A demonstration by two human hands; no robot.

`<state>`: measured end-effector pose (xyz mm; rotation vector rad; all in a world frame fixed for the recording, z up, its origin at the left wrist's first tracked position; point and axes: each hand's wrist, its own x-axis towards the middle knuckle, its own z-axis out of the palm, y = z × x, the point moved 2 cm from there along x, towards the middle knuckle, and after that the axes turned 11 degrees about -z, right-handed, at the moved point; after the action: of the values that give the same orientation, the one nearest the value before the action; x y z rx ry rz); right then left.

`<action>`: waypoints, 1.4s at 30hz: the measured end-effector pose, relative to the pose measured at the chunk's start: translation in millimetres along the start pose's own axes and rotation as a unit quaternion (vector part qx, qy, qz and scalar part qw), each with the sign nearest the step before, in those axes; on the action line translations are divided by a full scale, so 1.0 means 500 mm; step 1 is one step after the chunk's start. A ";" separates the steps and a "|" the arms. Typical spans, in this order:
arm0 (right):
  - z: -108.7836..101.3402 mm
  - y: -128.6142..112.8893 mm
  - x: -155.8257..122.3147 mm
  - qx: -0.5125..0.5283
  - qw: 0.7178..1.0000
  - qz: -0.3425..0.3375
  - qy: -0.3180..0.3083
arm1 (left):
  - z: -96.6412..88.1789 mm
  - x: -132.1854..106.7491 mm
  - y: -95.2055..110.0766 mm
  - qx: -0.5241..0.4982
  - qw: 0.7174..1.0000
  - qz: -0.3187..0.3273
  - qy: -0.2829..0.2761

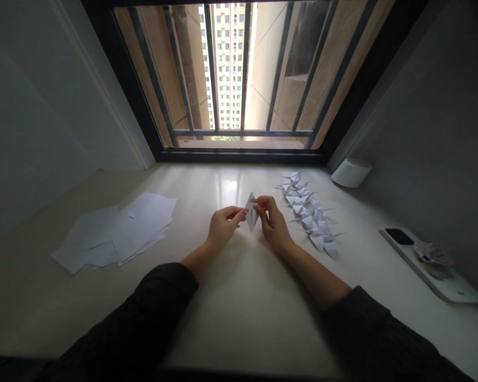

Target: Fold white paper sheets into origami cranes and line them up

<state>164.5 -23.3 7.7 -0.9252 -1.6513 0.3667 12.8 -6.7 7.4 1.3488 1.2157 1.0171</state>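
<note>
A small white piece of paper folded into a narrow diamond (251, 218) is held up between my two hands over the middle of the pale surface. My left hand (224, 225) pinches its left side between thumb and fingers. On the opposite edge, my right hand (274, 223) grips it with the fingertips. To the right of that hand stand several folded white paper cranes (302, 204), set close together in a slanting band. A loose pile of white paper sheets (139, 228) lies to the left of my left hand.
A phone in a pale case (430, 265) with a sticker-like grip on its back lies at the right. Near the right wall is a white cylindrical object (351, 173), tilted. A dark-framed window (239, 156) with bars closes off the far side.
</note>
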 end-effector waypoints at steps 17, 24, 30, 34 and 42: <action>0.003 -0.003 0.001 0.075 0.994 0.074 0.040 | 0.003 0.002 0.001 -0.126 0.990 -0.052 -0.023; 0.003 0.012 0.001 0.151 0.978 0.136 0.046 | -0.001 -0.001 0.005 -0.128 0.992 0.016 0.001; 0.007 0.016 -0.002 0.165 0.975 0.140 0.041 | -0.001 -0.002 0.015 -0.084 0.993 0.084 -0.015; 0.008 0.016 -0.001 0.168 0.974 0.138 0.055 | -0.002 -0.005 0.019 -0.066 0.993 0.095 -0.005; 0.005 0.017 -0.001 0.204 0.965 0.156 0.060 | -0.006 -0.008 0.024 -0.024 0.994 0.104 -0.003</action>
<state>165.4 -17.5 1.2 -0.8712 -1.2526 0.8177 11.0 -9.9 19.9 1.4612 1.0554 1.1796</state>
